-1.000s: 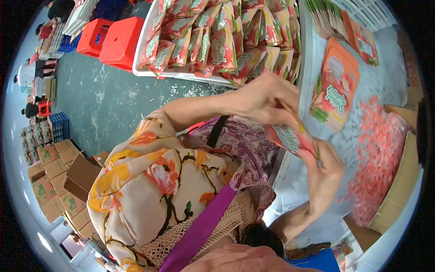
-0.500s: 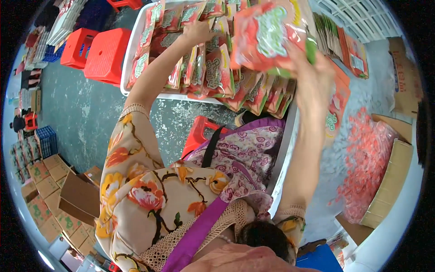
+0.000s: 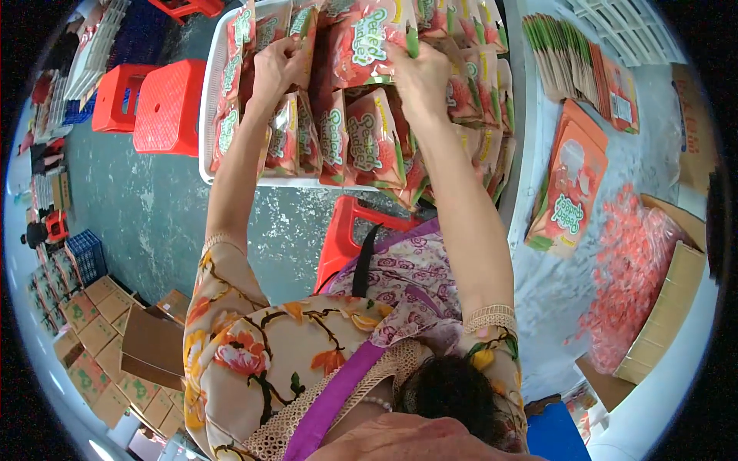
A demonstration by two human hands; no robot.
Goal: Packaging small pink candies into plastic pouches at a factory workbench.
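A white crate (image 3: 207,107) at the far side is packed with upright red-and-green snack pouches. My right hand (image 3: 423,81) grips one filled pouch (image 3: 350,61) by its right edge and holds it over the rows, its front facing up. To the left, my left hand (image 3: 275,71) reaches into the crate with fingers closed at the edge of another pouch (image 3: 304,32); its fingertips are partly hidden among the packs. Between my forearms, more pouches (image 3: 373,138) lean over the crate's near rim.
On the pale table at right lie a stack of flat pouches (image 3: 570,180), a fanned row of pouches (image 3: 560,58) and a heap of small pink-red packets (image 3: 630,269) spilling from a carton. Red stools (image 3: 167,107) stand at left; a red stool (image 3: 346,230) is below the crate.
My right hand has swung left from the table side, bringing the pouch over the crate. My left hand has shifted left and nearer within the rows.
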